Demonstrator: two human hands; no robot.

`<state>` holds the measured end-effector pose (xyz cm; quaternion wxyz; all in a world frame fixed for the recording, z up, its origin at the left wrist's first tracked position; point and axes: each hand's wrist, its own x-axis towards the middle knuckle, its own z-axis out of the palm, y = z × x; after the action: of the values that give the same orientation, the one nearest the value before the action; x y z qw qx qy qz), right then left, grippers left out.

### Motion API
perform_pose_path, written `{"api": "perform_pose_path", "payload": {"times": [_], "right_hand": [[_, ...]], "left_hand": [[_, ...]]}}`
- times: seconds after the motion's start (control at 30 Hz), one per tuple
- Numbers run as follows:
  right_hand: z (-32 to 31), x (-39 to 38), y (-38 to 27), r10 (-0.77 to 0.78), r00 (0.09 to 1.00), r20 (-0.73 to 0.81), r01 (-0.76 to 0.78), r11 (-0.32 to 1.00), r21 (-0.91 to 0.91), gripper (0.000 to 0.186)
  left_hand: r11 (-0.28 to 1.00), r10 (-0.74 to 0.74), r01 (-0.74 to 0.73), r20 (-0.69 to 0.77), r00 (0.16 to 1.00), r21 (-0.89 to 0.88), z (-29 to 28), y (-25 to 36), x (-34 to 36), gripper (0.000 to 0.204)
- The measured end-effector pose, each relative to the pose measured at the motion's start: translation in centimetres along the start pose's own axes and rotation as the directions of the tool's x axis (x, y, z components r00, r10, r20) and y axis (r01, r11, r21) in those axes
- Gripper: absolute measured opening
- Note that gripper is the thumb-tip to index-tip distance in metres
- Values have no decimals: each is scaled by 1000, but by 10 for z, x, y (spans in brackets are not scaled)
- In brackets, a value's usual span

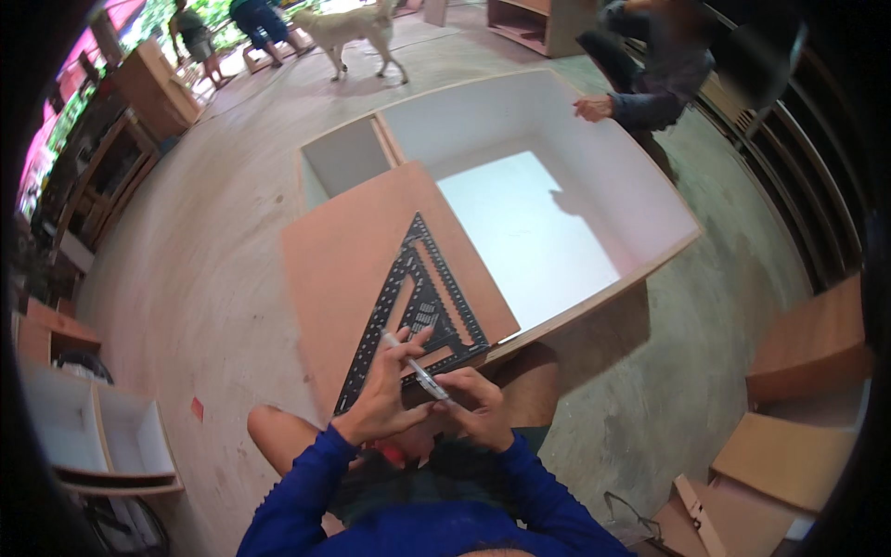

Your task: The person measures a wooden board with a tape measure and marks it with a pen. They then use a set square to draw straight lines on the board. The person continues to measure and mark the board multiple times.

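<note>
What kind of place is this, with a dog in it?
It's probably a woodworking shop where furniture gets made. There's a big open cabinet, a flat brown board, and a black triangular measuring square lying on the board.

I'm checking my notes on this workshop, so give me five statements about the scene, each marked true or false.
1. A black triangular square lies on a brown board. True.
2. Nothing is being held. False: the left hand and right hand hold a slim silver tool.
3. The large open box has white inside walls. True.
4. No animal is in view. False: a pale dog stands beyond the box.
5. The person's left sleeve is blue. True.
</note>
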<state>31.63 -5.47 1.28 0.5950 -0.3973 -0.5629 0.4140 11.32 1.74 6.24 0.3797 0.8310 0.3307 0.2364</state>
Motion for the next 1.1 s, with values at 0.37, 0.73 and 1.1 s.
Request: {"api": "perform_pose_path", "payload": {"times": [0.37, 0.73, 1.1], "right_hand": [[-26, 5, 9, -105, 876, -470, 138, 990, 37, 38], [-101, 43, 13, 222, 769, -600, 146, 852, 502, 33], [-84, 164, 31, 100, 939, -328, -56, 989, 140, 22]], "left_hand": [[982, 42, -19, -122, 992, 186, 6, -6, 9, 125], [733, -335, 277, -24, 942, 621, -19, -42, -5, 153], [731, -224, 242, -110, 968, 638, -17, -52, -9, 141]]}}
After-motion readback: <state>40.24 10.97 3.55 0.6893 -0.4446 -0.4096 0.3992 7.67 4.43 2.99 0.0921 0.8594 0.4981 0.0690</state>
